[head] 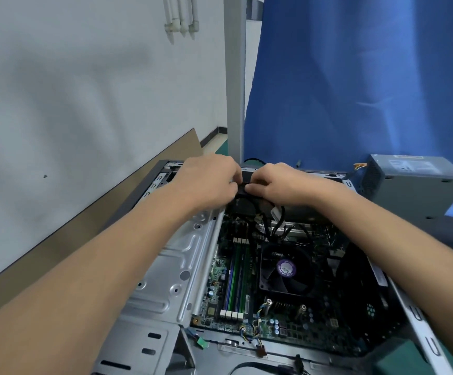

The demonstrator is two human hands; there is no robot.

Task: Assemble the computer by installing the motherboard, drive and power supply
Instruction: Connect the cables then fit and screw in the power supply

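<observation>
The left hand [209, 182] and right hand [276, 185] each close their grip around a blurred black part [243, 190] at the far end of the open grey metal computer case [166, 266], beyond the dark green motherboard [287, 328].

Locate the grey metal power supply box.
Head view, far right: the grey metal power supply box sits outside the open computer case, in front of the blue curtain.

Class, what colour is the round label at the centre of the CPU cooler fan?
Purple. The label shows best in the head view, the only view given.
</observation>
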